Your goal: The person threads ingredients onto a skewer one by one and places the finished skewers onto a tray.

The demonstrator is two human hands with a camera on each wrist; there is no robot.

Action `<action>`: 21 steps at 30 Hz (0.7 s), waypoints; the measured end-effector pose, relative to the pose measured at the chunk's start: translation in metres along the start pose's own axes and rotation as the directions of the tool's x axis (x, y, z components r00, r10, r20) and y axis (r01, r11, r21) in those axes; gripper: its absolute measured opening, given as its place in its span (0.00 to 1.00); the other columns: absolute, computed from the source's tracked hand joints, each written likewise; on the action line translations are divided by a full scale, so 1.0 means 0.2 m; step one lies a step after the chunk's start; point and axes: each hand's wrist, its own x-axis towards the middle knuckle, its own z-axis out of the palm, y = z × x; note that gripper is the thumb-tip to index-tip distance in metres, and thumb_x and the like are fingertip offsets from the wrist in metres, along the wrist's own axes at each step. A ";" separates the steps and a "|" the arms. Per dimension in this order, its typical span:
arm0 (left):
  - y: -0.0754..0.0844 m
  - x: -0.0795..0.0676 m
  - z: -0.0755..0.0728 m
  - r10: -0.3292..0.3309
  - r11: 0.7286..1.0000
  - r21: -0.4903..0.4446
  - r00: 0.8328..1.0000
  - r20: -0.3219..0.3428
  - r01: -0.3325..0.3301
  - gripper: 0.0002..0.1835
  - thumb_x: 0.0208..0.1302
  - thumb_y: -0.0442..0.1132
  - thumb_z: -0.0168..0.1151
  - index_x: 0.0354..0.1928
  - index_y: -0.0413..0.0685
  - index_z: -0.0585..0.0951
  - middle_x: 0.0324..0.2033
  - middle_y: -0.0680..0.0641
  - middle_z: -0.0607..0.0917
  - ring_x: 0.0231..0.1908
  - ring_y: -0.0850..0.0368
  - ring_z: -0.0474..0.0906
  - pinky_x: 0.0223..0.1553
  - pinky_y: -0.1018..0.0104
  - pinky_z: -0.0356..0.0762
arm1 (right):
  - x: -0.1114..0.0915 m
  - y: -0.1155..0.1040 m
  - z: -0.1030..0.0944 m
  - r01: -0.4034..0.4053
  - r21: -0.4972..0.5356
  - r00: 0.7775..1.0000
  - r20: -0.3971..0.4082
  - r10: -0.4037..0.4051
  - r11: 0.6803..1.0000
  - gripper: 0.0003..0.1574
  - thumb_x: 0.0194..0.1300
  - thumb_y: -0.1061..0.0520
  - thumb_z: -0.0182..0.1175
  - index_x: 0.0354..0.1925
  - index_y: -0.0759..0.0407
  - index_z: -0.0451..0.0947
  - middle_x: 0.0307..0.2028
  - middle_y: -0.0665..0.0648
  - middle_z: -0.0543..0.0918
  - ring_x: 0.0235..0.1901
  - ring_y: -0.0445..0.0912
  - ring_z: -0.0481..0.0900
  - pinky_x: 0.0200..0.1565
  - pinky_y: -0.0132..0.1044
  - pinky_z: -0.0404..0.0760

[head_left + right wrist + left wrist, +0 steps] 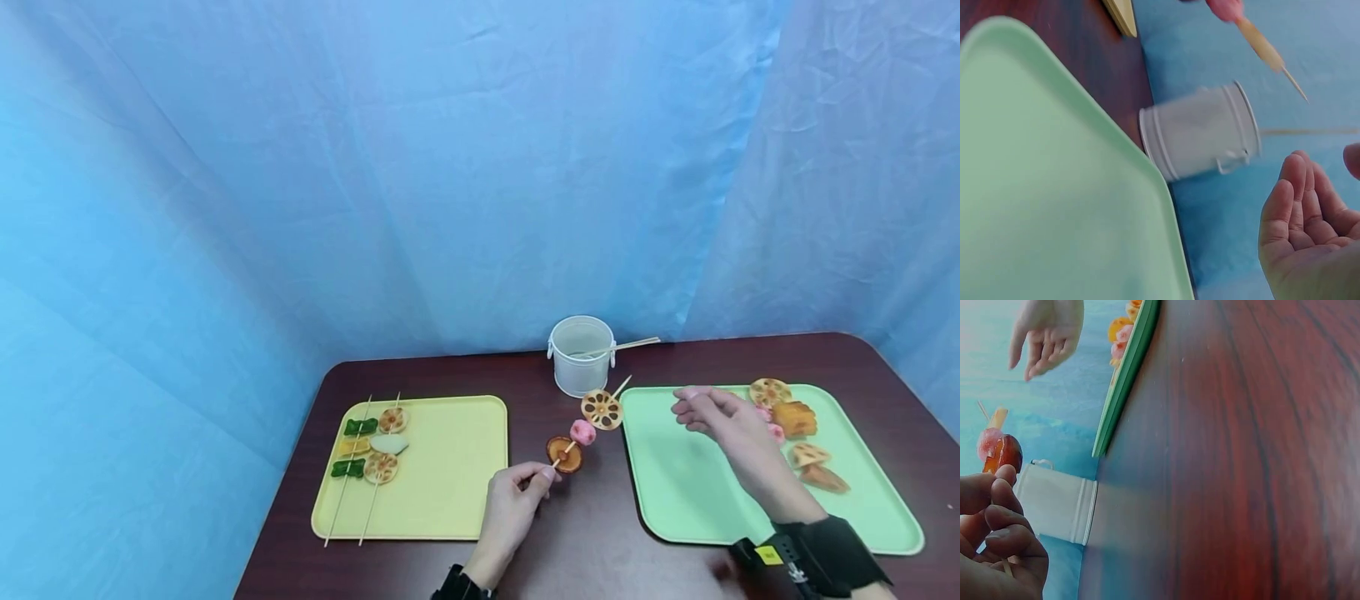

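My left hand [513,504] pinches the lower end of a wooden skewer [624,383] above the table between two trays. Threaded on it are a brown mushroom [564,455], a pink ball [582,432] and a lotus root slice [602,410] near the pointed tip. Over the green tray [675,500] hovers my right hand [731,433], its fingers loosely bent; the right wrist view shows nothing in its palm. Beyond it on that tray lie another lotus root slice [770,392], pink balls [777,432] partly hidden by the hand, an orange-brown piece [795,419] and tan pieces [823,477].
On the left, a yellow tray [450,467] bears two loaded skewers with green, yellow, white and lotus pieces. A small white bucket [581,367] stands at the back edge, thin sticks [637,342] leaning out to the right. Blue curtain [480,167] hangs behind the dark table [585,533].
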 end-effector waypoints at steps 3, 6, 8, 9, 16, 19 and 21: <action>-0.01 0.00 -0.02 0.002 1.000 0.001 1.000 -0.012 -0.002 0.09 0.63 0.42 0.62 0.29 0.48 0.87 0.18 0.51 0.78 0.18 0.56 0.71 0.17 0.76 0.65 | 0.00 0.00 -0.06 -0.015 0.038 0.999 -0.039 0.016 0.999 0.30 0.72 0.42 0.48 0.55 0.65 0.73 0.42 0.57 0.82 0.39 0.40 0.81 0.42 0.29 0.80; -0.01 0.00 -0.04 0.013 1.000 0.002 1.000 -0.025 -0.013 0.09 0.63 0.42 0.62 0.30 0.48 0.87 0.19 0.49 0.80 0.20 0.56 0.73 0.19 0.76 0.66 | 0.00 0.00 -0.12 -0.009 0.116 0.998 -0.064 0.017 0.993 0.26 0.72 0.44 0.50 0.53 0.64 0.74 0.40 0.56 0.83 0.39 0.41 0.82 0.41 0.28 0.80; -0.01 0.01 -0.05 0.010 1.000 -0.001 0.999 -0.032 -0.010 0.09 0.64 0.41 0.62 0.30 0.46 0.87 0.19 0.48 0.80 0.21 0.57 0.73 0.19 0.76 0.66 | 0.00 0.00 -0.15 -0.005 0.153 0.997 -0.072 0.016 0.988 0.24 0.72 0.45 0.51 0.53 0.63 0.74 0.40 0.55 0.83 0.39 0.42 0.82 0.40 0.27 0.80; -0.01 0.01 -0.06 0.010 1.000 -0.008 0.999 -0.035 -0.010 0.09 0.64 0.40 0.62 0.31 0.45 0.87 0.20 0.47 0.81 0.21 0.57 0.73 0.19 0.76 0.66 | 0.00 0.00 -0.17 -0.006 0.139 0.997 -0.082 0.018 0.990 0.25 0.71 0.45 0.51 0.53 0.63 0.75 0.40 0.54 0.83 0.39 0.42 0.82 0.40 0.27 0.80; -0.02 0.01 -0.07 0.001 1.000 -0.015 0.999 -0.048 -0.002 0.08 0.63 0.40 0.62 0.30 0.46 0.87 0.18 0.51 0.79 0.19 0.63 0.69 0.18 0.76 0.63 | 0.01 0.01 -0.28 -0.094 -0.050 0.992 -0.089 0.089 0.994 0.27 0.71 0.38 0.47 0.55 0.55 0.75 0.38 0.46 0.83 0.34 0.38 0.81 0.21 0.35 0.73; -0.03 0.01 -0.08 -0.003 1.000 -0.006 0.999 -0.049 0.002 0.09 0.63 0.41 0.62 0.30 0.48 0.87 0.18 0.53 0.78 0.19 0.64 0.69 0.19 0.76 0.63 | 0.03 0.02 -0.32 -0.112 -0.108 0.990 -0.103 0.101 0.988 0.30 0.70 0.36 0.47 0.56 0.56 0.73 0.36 0.47 0.82 0.28 0.43 0.78 0.19 0.39 0.74; -0.03 0.01 -0.08 -0.005 1.000 -0.002 0.999 -0.051 0.005 0.09 0.63 0.41 0.62 0.30 0.48 0.87 0.18 0.53 0.78 0.19 0.63 0.70 0.19 0.75 0.63 | 0.04 0.04 -0.35 -0.100 -0.174 0.992 -0.090 0.085 0.980 0.32 0.70 0.36 0.47 0.57 0.59 0.71 0.35 0.51 0.82 0.25 0.48 0.78 0.19 0.41 0.75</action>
